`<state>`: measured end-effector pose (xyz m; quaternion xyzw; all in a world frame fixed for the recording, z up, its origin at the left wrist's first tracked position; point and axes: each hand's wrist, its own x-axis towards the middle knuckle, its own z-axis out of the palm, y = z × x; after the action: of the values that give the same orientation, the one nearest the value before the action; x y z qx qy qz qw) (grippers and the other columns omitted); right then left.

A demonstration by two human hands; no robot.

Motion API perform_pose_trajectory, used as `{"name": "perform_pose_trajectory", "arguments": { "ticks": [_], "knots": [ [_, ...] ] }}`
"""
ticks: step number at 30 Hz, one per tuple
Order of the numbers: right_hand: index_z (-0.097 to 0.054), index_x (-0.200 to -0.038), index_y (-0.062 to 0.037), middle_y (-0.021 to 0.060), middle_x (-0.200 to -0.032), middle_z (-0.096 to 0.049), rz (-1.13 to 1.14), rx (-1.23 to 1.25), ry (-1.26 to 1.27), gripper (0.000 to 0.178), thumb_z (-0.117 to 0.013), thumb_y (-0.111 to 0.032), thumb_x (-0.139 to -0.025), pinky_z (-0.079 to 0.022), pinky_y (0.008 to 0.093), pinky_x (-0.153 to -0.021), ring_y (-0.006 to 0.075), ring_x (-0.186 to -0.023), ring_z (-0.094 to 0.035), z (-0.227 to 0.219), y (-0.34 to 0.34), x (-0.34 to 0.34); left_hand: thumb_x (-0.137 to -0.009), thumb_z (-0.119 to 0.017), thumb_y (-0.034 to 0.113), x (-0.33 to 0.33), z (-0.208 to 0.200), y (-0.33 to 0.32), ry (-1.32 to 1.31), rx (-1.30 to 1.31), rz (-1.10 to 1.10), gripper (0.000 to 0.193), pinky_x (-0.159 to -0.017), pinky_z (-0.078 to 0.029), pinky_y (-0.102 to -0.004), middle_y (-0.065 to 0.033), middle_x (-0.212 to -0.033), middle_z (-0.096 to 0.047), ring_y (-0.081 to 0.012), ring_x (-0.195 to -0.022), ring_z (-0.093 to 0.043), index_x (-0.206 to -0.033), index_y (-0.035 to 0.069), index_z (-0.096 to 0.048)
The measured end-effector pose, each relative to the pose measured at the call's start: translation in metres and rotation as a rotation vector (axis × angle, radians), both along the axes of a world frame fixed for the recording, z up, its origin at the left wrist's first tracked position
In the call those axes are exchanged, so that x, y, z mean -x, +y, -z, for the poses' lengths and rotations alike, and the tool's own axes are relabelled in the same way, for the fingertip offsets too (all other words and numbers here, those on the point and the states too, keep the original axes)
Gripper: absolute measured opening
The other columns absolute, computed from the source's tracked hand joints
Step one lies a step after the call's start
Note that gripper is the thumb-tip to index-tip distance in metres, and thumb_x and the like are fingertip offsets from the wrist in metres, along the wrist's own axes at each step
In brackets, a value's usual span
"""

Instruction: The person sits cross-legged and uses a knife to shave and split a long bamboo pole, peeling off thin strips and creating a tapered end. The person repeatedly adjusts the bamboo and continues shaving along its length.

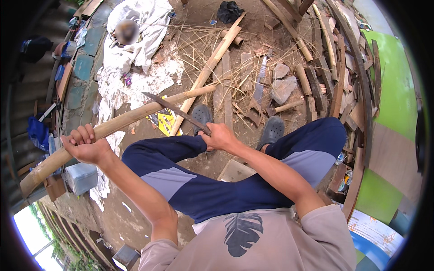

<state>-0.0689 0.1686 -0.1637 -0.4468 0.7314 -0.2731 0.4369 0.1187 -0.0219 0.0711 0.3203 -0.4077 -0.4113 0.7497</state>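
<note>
My left hand [86, 145] grips a long tan bamboo pole [135, 116] that runs from the lower left up toward the centre, over my left knee. In my right hand [220, 136] is the handle of a long dark machete [174, 109]; the blade points up and left and its edge rests on the pole near the middle. I sit with both knees bent, in dark blue trousers and grey clogs [271, 131].
A second bamboo pole [212, 63] lies on the dirt ahead among dry strips. Wood offcuts, a big knife [259, 86] and stones pile up at the right. White sheeting [135, 40] lies at upper left, a green wall [393, 90] at right.
</note>
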Motion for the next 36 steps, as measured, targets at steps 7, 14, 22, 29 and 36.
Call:
{"name": "perform_pose_trajectory", "arguments": {
  "ticks": [7,14,22,29,36],
  "knots": [
    [-0.068,-0.088,0.0021,0.0304,-0.082,-0.066,0.141,-0.231,0.025,0.033,-0.061,-0.028,-0.078,-0.053,0.0474,-0.076,0.0440,-0.080,-0.066,0.076,0.003,0.036,-0.099,-0.051,0.031,-0.008,0.003,-0.004,0.001,-0.017,-0.015,0.041,-0.043,-0.016,-0.0253,0.0041,-0.054,-0.021,-0.0080,-0.045,-0.017,-0.066,0.018,-0.029],
    [-0.064,-0.088,0.0059,0.0265,-0.076,-0.066,0.005,0.038,-0.075,0.035,-0.063,-0.028,-0.080,-0.053,0.0456,-0.067,0.0404,-0.069,-0.067,0.032,-0.006,0.003,-0.098,-0.052,0.030,-0.013,0.006,-0.005,-0.012,0.005,0.057,0.042,-0.043,-0.016,-0.0251,0.0042,-0.053,-0.021,-0.0076,-0.044,-0.018,-0.066,0.019,-0.029],
    [-0.057,-0.069,0.0065,0.0125,-0.057,-0.058,0.588,-0.405,-0.430,0.035,-0.062,-0.025,-0.084,-0.046,0.0393,-0.041,0.0235,-0.042,-0.058,0.099,0.014,0.063,-0.099,-0.051,0.030,-0.035,0.007,-0.010,0.068,-0.051,-0.015,0.040,-0.043,-0.018,-0.0250,0.0038,-0.053,-0.022,-0.0092,-0.045,-0.018,-0.066,0.018,-0.030],
    [-0.059,-0.077,-0.0002,0.0080,-0.056,-0.056,0.670,-0.057,-0.328,0.026,-0.063,-0.024,-0.086,-0.045,0.0362,-0.043,0.0194,-0.041,-0.054,0.030,-0.003,0.090,-0.101,-0.047,0.036,-0.072,0.019,-0.027,0.236,-0.111,-0.038,0.042,-0.044,-0.020,-0.0255,0.0036,-0.054,-0.024,-0.0108,-0.046,-0.020,-0.067,0.018,-0.032],
    [-0.059,-0.077,-0.0013,0.0072,-0.052,-0.054,0.544,-0.108,-0.244,0.026,-0.062,-0.026,-0.084,-0.047,0.0345,-0.045,0.0188,-0.043,-0.057,0.000,0.007,0.094,-0.086,-0.028,0.083,-0.027,0.013,0.000,0.324,-0.251,-0.275,0.068,-0.045,-0.024,-0.0244,0.0024,-0.054,-0.027,-0.0118,-0.045,-0.023,-0.068,0.017,-0.034]
  ]
}}
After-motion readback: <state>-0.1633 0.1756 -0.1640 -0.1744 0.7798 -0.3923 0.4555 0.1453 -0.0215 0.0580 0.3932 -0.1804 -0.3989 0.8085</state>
